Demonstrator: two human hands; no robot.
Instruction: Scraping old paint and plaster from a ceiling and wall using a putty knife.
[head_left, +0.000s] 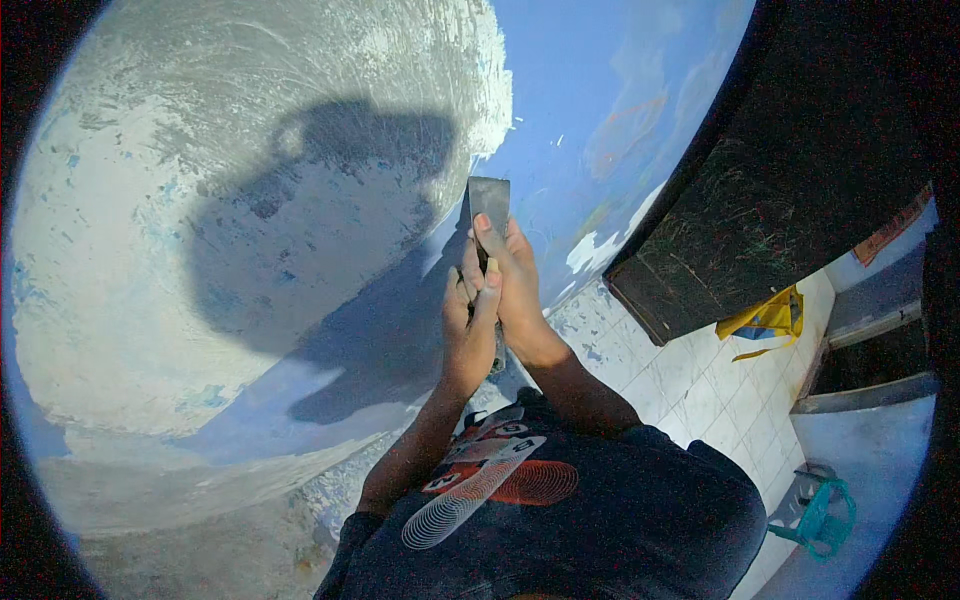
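Observation:
Both of my hands are wrapped around one scraper with a flat metal blade (491, 196), its broad end pointing up and away from me. My right hand (519, 274) grips it higher, the thumb resting along the blade. Lower down, my left hand (471, 322) closes around the handle, which the fingers mostly hide. Before me stands a wall with blue paint (570, 82) and a large patch of bare whitish-grey plaster (112, 247). The blade tip lies near the ragged paint edge; whether it touches the wall, I cannot tell.
A dark panel-like piece of furniture (735, 217) stands close on the right. Paint flakes (589, 330) litter the white tiled floor (694, 397) along the wall's foot. Farther off are a yellow bag (784, 315) and a teal plastic chair or stool (825, 517).

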